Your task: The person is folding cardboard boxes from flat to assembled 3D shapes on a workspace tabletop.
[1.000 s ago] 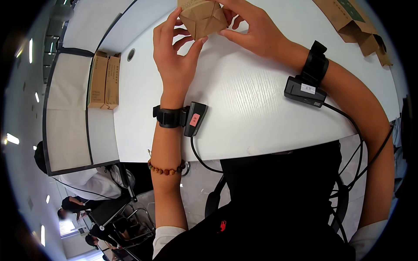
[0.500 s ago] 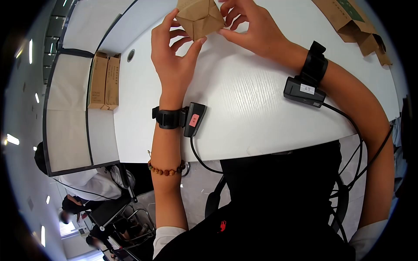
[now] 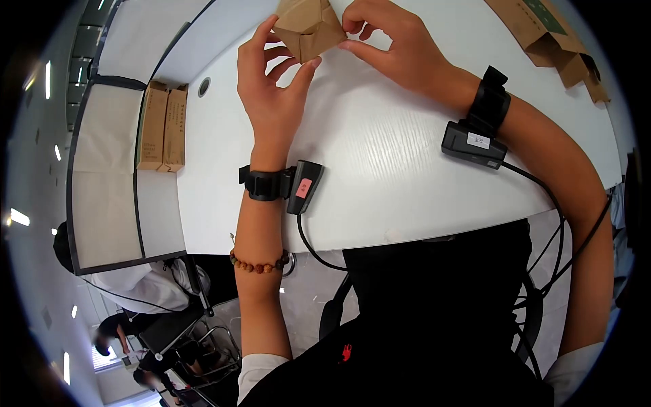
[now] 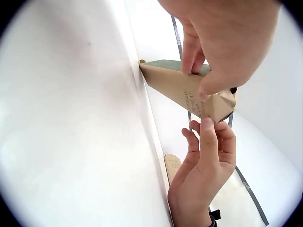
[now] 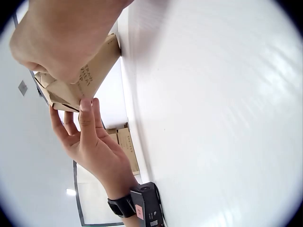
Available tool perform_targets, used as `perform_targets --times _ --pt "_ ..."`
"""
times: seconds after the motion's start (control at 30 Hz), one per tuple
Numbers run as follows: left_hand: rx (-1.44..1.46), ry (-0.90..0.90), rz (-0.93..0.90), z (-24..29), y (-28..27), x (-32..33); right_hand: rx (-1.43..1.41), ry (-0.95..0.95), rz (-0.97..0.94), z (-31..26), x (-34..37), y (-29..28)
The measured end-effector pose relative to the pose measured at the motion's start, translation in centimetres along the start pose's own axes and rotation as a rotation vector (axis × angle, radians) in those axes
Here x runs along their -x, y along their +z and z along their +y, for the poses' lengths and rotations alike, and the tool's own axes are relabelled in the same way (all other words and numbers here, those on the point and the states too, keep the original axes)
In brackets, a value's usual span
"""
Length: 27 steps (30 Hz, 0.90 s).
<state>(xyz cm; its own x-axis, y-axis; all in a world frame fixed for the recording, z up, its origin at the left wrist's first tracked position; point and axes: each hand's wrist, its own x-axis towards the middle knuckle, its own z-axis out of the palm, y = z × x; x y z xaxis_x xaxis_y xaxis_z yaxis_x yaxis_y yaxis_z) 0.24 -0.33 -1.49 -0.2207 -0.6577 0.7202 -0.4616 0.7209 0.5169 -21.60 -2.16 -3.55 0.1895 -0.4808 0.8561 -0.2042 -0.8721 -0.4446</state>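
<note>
A brown cardboard box [image 3: 313, 35] stands out over the far part of the white table, its end with folded flaps turned toward me. My left hand [image 3: 271, 95] holds it from the left, thumb at the lower edge and fingers along the side. At the right edge of that end, my right hand [image 3: 405, 51] pinches the box between thumb and curled fingers. The left wrist view shows a green face and printed lettering on the box [image 4: 175, 85]. In the right wrist view my right hand [image 5: 61, 42] covers part of the box [image 5: 102, 64].
Two more brown boxes [image 3: 163, 129] stand at the left against the partition [image 3: 108, 129]. An opened carton [image 3: 542, 37] lies at the back right of the table [image 3: 380, 156]. A cable [image 3: 559, 210] runs from the right wrist camera. People sit beyond the partition.
The box has tilted slightly and shifted a little to the left. My right hand's fingers, spread before, are now curled in at the box's right edge. The left hand keeps its hold.
</note>
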Motion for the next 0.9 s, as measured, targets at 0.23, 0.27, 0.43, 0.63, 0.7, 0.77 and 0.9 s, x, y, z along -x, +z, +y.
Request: perform_targets --times 0.23,0.27,0.43,0.63,0.7,0.77,0.9 --pt "-0.037 -0.026 -0.042 0.6 -0.2 0.0 -0.04 0.081 -0.023 -0.2 0.0 0.0" --pt "-0.044 -0.013 -0.047 0.5 -0.1 0.0 -0.009 0.073 -0.025 -0.7 -0.1 -0.3" --pt "-0.084 0.047 -0.028 0.1 -0.1 0.0 -0.048 0.022 -0.049 -0.2 -0.2 0.3" --pt "-0.108 0.063 -0.012 -0.1 -0.1 0.0 -0.065 0.011 -0.152 -0.2 -0.4 0.0" --pt "-0.139 0.064 -0.014 -0.1 -0.1 0.1 0.002 -0.036 -0.155 -0.1 -0.3 0.0" --pt "-0.124 0.064 -0.02 -0.1 -0.2 0.1 -0.08 0.013 -0.139 -0.1 -0.3 0.1" --pt "-0.1 -0.032 -0.11 0.7 -0.3 0.0 -0.217 0.2 -0.092 -0.1 -0.3 0.4"
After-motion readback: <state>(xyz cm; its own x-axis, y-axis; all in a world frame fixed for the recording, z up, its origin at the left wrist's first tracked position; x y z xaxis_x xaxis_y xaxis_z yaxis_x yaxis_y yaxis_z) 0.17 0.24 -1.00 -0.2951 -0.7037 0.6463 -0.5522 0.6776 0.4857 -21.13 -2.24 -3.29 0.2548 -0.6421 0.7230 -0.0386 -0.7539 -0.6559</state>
